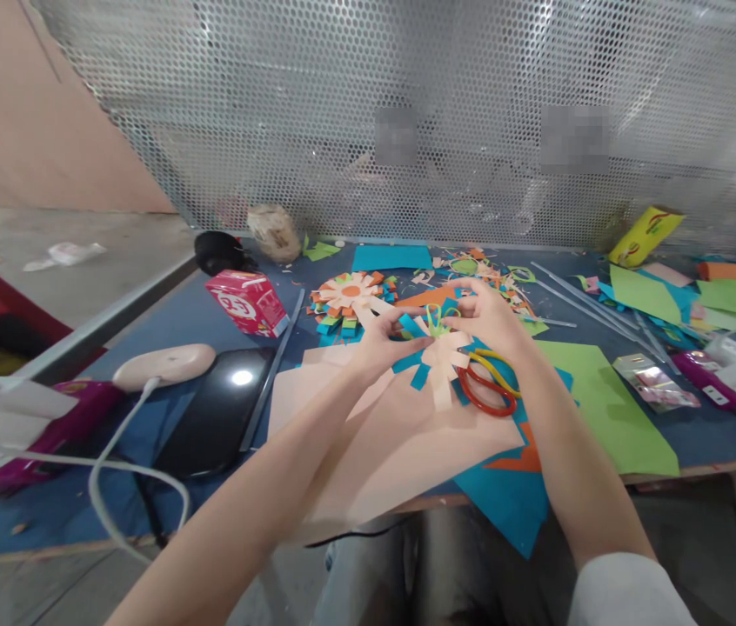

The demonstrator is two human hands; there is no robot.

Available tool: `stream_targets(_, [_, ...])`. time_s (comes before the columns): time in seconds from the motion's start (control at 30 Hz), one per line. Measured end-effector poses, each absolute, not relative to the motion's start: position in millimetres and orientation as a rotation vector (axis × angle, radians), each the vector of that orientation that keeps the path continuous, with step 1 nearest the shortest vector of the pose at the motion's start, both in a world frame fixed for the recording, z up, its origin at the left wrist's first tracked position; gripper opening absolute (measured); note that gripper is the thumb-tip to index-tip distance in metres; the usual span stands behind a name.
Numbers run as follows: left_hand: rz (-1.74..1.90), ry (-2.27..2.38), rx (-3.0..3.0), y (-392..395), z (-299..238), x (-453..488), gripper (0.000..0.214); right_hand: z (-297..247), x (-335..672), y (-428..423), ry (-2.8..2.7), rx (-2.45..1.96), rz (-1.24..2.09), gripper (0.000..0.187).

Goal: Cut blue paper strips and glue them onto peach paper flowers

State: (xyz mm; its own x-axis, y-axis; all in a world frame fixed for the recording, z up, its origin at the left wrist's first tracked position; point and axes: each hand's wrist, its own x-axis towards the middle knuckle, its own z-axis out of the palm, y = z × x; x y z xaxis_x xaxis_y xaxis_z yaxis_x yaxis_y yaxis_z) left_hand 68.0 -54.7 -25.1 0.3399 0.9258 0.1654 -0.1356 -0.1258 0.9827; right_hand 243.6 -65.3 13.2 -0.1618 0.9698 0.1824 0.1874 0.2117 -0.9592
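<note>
A paper flower [441, 355] with peach and blue petals and thin light green loops at its centre lies between my hands. My left hand [389, 337] has its thumb and fingers closed on the flower's left petals. On the other side, my right hand [482, 315] pinches at the top right of the flower, near a blue strip and the green loops. Scissors [486, 391] with red and yellow handles rest just below my right hand, their blades partly hidden by the flower. Peach paper [368, 452] lies underneath. Beyond my left hand sits a finished-looking orange and peach paper flower [351, 292].
To the left are a black phone [217, 413], a white device with a cable [164, 365] and a pink box [247, 303]. Green paper [603, 404] lies right. Paper scraps and a yellow tube [647, 235] are farther back, before a perforated metal panel [459, 122].
</note>
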Motion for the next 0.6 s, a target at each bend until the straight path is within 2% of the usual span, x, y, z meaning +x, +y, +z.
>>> stream_targets(0.13, [1.111, 0.822, 1.359, -53.5, -26.0, 67.8, 0.047, 15.1, 243.7, -65.7, -1.556, -1.144, 1.040, 0.049])
stream_targets(0.33, [1.174, 0.859, 1.388, -56.6, -20.4, 67.3, 0.051, 18.8, 246.7, -66.9, -1.515, -1.239, 0.901, 0.026])
stream_targets(0.6, [1.222, 0.837, 1.443, -58.6, -18.2, 67.6, 0.049, 17.5, 247.0, -64.4, -1.516, -1.266, 0.882, 0.026])
